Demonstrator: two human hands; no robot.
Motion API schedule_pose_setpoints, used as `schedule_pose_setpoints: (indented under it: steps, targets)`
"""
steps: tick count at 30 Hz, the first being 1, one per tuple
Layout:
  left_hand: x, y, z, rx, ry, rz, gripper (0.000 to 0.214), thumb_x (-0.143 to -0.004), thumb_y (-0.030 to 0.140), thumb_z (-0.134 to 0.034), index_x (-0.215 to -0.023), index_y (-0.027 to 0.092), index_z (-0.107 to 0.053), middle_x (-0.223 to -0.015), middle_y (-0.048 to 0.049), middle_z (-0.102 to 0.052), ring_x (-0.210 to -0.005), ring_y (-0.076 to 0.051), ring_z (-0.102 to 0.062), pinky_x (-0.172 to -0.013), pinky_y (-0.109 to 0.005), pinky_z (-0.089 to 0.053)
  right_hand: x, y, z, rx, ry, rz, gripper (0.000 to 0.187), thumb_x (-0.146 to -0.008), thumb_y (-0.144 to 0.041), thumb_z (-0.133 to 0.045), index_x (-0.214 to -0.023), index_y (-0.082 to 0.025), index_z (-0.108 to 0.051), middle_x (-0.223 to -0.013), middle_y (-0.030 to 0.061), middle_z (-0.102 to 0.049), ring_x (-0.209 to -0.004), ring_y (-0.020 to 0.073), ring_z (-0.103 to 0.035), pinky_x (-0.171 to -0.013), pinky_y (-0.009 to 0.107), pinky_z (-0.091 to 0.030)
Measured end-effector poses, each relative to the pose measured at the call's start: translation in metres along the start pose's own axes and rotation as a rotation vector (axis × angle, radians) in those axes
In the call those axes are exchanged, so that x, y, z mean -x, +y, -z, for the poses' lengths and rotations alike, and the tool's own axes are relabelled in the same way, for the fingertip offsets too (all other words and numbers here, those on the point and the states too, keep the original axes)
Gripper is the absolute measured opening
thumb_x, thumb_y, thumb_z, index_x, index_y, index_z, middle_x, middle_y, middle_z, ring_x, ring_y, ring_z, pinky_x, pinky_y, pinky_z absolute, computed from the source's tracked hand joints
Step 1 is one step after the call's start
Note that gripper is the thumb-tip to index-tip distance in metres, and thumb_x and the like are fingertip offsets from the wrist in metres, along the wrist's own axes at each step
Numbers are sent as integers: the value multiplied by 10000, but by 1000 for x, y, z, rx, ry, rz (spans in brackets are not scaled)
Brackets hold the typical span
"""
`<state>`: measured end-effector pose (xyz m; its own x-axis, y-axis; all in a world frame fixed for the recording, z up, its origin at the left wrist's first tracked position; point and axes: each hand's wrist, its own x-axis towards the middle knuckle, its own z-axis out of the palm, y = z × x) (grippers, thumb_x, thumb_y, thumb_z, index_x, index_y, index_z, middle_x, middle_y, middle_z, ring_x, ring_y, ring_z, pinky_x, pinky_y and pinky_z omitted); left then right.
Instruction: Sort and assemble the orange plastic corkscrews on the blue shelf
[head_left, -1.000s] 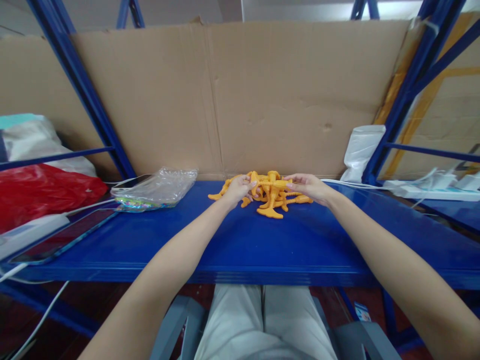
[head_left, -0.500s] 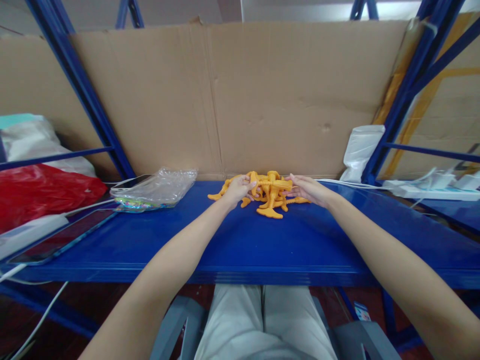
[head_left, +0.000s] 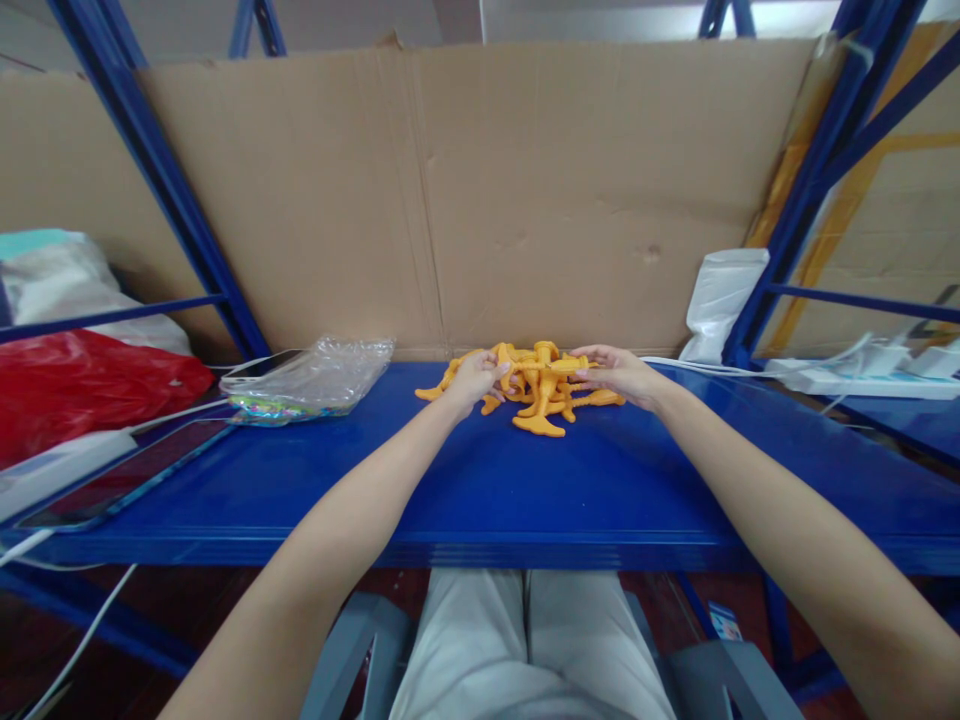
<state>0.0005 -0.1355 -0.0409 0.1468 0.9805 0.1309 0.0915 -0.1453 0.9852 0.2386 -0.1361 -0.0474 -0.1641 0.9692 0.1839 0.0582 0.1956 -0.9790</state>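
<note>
Head view: a pile of orange plastic pieces (head_left: 541, 390) lies at the back middle of the blue desk (head_left: 525, 480), just in front of the cardboard sheet (head_left: 525, 200). Both bare arms reach to it. The left hand (head_left: 480, 378) has its fingers curled closed on pieces at the pile's left side. The right hand (head_left: 619, 370) pinches the right end of 1 long piece (head_left: 553, 366), which lies crosswise on top of the pile, between the 2 hands.

Compared with 0.5 s ago, the right hand sits a little higher and its fingers, then loosely spread beside the pile, have closed on the long piece; the left hand and the pile look unchanged.

To the left of the pile a clear plastic bag (head_left: 315, 375) with something colourful in it lies on the desk, partly over a phone (head_left: 259, 362). A tablet (head_left: 127, 470) lies nearer the front left corner, and a red bag (head_left: 82, 385) beyond it. At the right stand a white bag (head_left: 724, 300) and a white power strip (head_left: 847, 378).

The pieces overlap too much to count. The palms and the undersides of the fingers are hidden, so the exact grip of the left hand is hard to make out. The tablet's left end is cut off.
</note>
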Motion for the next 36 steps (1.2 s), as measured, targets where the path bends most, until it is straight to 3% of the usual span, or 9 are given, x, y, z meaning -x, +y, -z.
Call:
schedule_pose_setpoints:
  steps: [7, 14, 18, 21, 26, 31, 36]
  targets:
    - [1, 2, -1, 2, 25, -1, 174, -871, 56, -546, -761, 155, -452, -622, -19, -669, -458, -103, -609, -445, -191, -451, -1, 0, 1, 30, 27, 19, 333, -637, -3, -715, -901, -185, -627, -817, -14, -697, -726, 98, -653, -855, 335, -560]
    - [0, 0, 1, 3, 17, -4, 152, -884, 76, -535, -779, 155, -458, -636, -19, -680, -455, -89, -610, -434, -168, -449, -1, -4, 14, 80, 73, 43, 323, -614, -36, -708, -883, -185, -611, -827, -2, -696, -776, 127, -659, -859, 337, -543]
    - [-2, -2, 1, 14, 19, -6, 170, -863, 96, -586, -779, 158, -452, -623, -13, -678, -445, -87, -604, -421, -165, -447, -4, -3, 27, 145, 196, 34, 306, -627, -48, -689, -890, -179, -600, -804, 1, -686, -735, 119, -652, -810, 290, -536]
    - [-2, -3, 1, 36, 7, -6, 198, -832, 110, -644, -780, 159, -459, -612, -6, -675, -442, -90, -606, -417, -162, -444, -9, 1, 40, 321, 348, 9, 264, -649, -107, -705, -888, -165, -608, -821, 32, -692, -743, 142, -656, -758, 273, -529]
    - [-1, -1, 0, 39, 5, -8, 221, -809, 104, -673, -760, 156, -464, -591, 2, -660, -441, -97, -611, -404, -160, -437, -13, 9, 66, 843, 571, -104, 252, -701, -296, -715, -859, -108, -659, -849, 122, -708, -802, 240, -674, -690, 303, -507]
    - [1, 0, -1, 4, 3, 6, 193, -840, 108, -635, -766, 156, -462, -572, 7, -647, -442, -101, -612, -398, -166, -444, -11, 18, 85, 1189, 544, -208, 303, -741, -401, -674, -762, -99, -689, -741, 146, -697, -735, 278, -668, -585, 311, -463]
    - [-2, -2, -1, 10, -7, 8, 214, -817, 116, -663, -764, 160, -461, -576, 2, -650, -442, -108, -614, -395, -167, -437, -11, 23, 94, 1304, 397, -293, 342, -787, -449, -623, -623, -151, -660, -613, 127, -653, -652, 266, -654, -553, 320, -439]
